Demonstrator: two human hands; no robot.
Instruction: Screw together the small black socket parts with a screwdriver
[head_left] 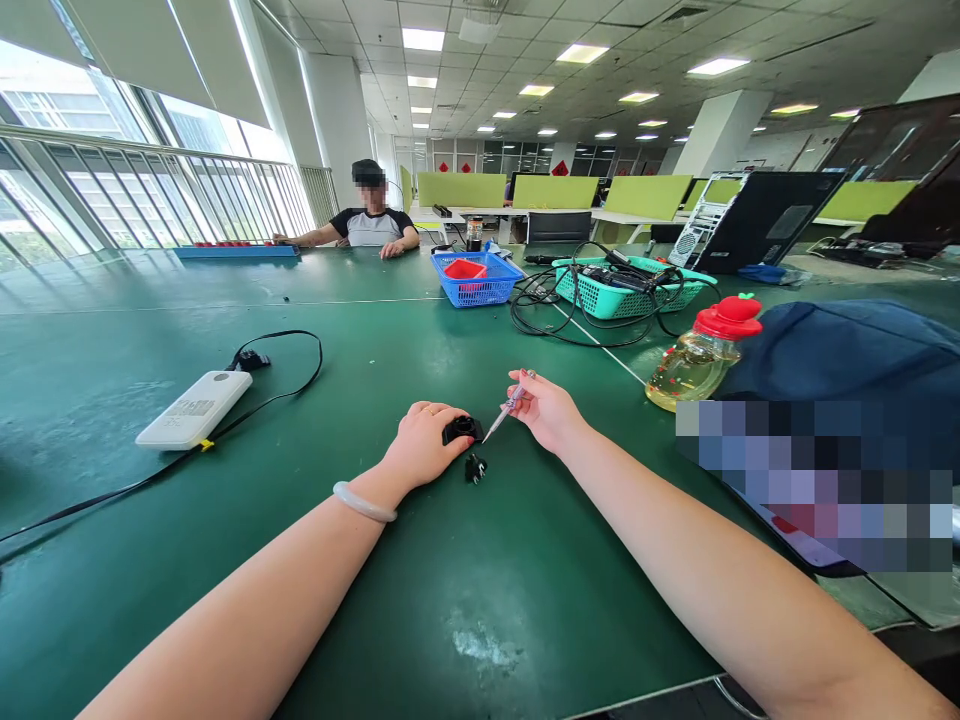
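My left hand (424, 445) presses down on a small black round part (463, 430) on the green table (480, 600), its fingers curled over the part's left side. My right hand (547, 408) pinches a thin clear-handled screwdriver (508, 406), whose tip points down-left at the black part. A second small black piece (475, 467) lies loose on the table just in front of the held part. A pale bangle (364, 503) sits on my left wrist.
A white box (195, 408) with a black cable (285, 385) lies at left. A red-capped bottle (701, 358) and blue cloth (847, 355) are at right. Blue basket (477, 278), teal basket (626, 287) and a computer case (750, 220) stand behind. Another person (367, 225) sits far across.
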